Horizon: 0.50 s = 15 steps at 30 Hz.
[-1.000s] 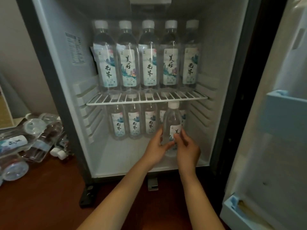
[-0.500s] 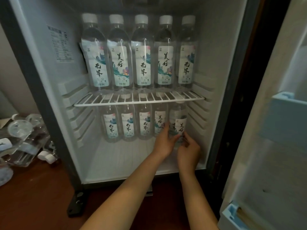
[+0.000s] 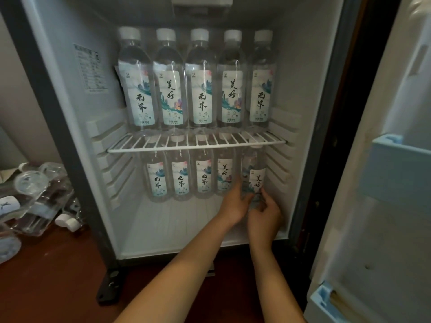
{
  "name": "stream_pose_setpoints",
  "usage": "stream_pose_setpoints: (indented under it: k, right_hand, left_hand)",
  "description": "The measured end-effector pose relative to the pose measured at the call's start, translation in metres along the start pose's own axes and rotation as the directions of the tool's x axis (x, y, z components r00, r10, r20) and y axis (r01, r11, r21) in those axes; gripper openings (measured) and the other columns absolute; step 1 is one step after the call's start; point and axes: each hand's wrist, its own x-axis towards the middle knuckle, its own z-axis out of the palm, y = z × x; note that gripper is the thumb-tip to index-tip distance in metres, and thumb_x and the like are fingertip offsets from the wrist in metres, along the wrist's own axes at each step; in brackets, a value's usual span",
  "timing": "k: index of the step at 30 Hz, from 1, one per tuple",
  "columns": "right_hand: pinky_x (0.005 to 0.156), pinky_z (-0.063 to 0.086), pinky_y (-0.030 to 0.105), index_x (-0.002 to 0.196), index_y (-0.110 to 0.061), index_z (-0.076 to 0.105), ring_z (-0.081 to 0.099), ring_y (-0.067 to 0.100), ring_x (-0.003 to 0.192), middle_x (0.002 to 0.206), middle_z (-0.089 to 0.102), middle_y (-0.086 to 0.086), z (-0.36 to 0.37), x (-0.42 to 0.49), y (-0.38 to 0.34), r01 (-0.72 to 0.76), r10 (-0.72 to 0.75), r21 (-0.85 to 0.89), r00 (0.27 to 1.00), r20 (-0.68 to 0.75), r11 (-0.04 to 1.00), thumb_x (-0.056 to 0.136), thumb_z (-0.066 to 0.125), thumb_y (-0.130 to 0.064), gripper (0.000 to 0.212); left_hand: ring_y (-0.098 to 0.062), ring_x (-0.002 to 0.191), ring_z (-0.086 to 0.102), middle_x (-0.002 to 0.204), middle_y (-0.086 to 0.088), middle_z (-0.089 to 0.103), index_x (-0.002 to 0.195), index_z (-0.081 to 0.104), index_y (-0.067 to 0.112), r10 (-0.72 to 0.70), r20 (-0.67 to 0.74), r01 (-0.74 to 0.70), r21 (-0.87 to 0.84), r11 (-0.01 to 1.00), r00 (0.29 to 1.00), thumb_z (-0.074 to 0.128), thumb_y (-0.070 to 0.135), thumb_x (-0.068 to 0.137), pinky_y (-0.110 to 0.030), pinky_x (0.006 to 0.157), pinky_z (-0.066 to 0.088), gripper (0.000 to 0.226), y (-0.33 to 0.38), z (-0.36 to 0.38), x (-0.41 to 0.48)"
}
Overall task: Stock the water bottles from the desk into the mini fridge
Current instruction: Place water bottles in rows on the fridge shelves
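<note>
The mini fridge [image 3: 300, 94] stands open in front of me. Several water bottles with white caps line the wire shelf [image 3: 196, 148], and several more stand in a row beneath it. The rightmost bottle [image 3: 255, 176] of the lower row stands upright by the right wall. My left hand [image 3: 235, 203] grips its lower left side. My right hand [image 3: 264, 212] holds its base from the right and front. Both forearms reach in from below.
The fridge door [image 3: 384, 183] hangs open on the right with a pale blue door shelf. Left of the fridge, a plastic-wrapped pack of bottles [image 3: 30, 201] lies on the dark wooden desk [image 3: 53, 276].
Both hands have carried the bottle from the front of the lower compartment back to the right end of the lower row. My view has come closer to the fridge.
</note>
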Motion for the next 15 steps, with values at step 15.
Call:
stream_pose_setpoints:
  k: [15]
  right_hand:
    - [0.068,0.050,0.030,0.086,-0.021,0.062,0.062,0.017,0.070,0.071,0.064,0.001,0.030,-0.082,-0.022,0.009,-0.082,0.196,0.925,0.371,0.981,0.090,0.044,0.000,0.027]
  left_hand:
    - [-0.012,0.091,0.065,0.104,0.000,0.064,0.101,0.061,0.023,-0.222,-0.186,0.194,-0.161,0.968,0.957,0.049,0.010,0.095,-0.023,0.082,0.050,0.018,-0.002,-0.094,-0.123]
